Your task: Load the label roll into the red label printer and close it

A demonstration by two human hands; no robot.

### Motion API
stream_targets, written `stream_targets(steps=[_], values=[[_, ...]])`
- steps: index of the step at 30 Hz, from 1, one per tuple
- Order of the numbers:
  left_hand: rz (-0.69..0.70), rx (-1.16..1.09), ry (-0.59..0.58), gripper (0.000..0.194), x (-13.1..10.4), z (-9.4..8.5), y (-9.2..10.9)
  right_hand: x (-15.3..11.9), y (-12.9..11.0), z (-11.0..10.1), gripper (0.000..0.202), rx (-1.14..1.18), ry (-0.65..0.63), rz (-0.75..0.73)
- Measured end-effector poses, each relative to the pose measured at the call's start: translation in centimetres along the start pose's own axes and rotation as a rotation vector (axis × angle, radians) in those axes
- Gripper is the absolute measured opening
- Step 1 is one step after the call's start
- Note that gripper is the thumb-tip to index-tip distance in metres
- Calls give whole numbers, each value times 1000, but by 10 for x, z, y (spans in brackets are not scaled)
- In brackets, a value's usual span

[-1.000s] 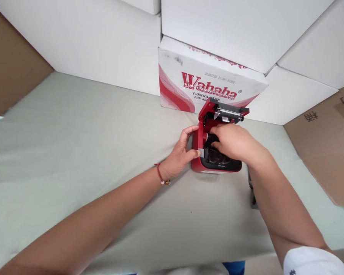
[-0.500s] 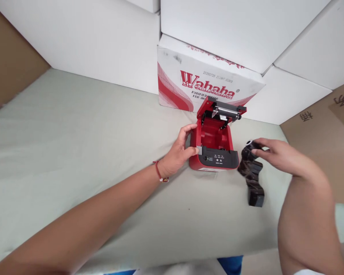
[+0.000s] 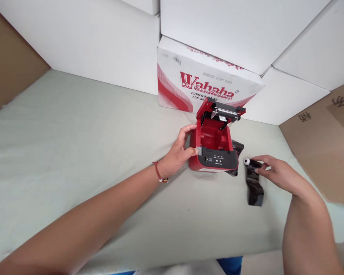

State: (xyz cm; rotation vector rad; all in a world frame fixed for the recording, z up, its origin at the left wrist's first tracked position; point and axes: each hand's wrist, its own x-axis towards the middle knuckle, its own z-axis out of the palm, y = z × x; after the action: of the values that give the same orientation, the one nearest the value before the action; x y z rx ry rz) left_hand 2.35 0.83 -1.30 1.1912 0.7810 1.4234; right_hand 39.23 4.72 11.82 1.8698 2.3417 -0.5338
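Observation:
A small red and black printer stands on the cloth with its lid raised, and its red inside is bare. My left hand grips its left side, the thumb on a grey tab at the front panel's corner. To the right, my right hand pinches a black ribbon roll with a white core end. A strip of shiny black ribbon hangs or lies below that roll toward me. More crumpled black film lies against the printer's right side, partly hidden behind it.
Behind the printer stands a white and red Wahaha water carton, close to the lid. White boxes form a wall at the back. Brown cardboard borders the right, and another brown panel the left. Pale green cloth covers the table.
My right hand has moved down, toward me, with the roll, away from the printer. Black film now shows beside the printer's right side. My left hand and the printer have hardly moved.

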Motion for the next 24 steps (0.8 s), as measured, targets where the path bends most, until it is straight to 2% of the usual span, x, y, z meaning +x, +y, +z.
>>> stream_targets(steps=[4,6,8,10,12,14,16,20,24], values=[[2,4,4,75,1,0,-1,7,-5,17,45,-84,63,23],[5,16,2,75,1,0,-2,5,-8,16,42,-123,23,16],[7,26,1,75,1,1,-1,-6,-12,4,37,-98,-81,-63],[2,24,1,75,1,1,0,-24,-20,-18,32,-38,-196,-216],[-2,18,-1,76,1,0,2,-41,-36,-42,29,10,-247,-381],[-6,13,-3,75,1,0,3,-49,-59,-61,29,38,-164,-512],[-8,10,-4,75,0,0,4,-43,-87,-67,28,74,-79,-566],[9,5,-1,74,0,1,3,-4,-136,-45,31,131,53,-502],[-5,-10,5,75,0,2,3,35,-160,-15,38,-10,151,-426]])
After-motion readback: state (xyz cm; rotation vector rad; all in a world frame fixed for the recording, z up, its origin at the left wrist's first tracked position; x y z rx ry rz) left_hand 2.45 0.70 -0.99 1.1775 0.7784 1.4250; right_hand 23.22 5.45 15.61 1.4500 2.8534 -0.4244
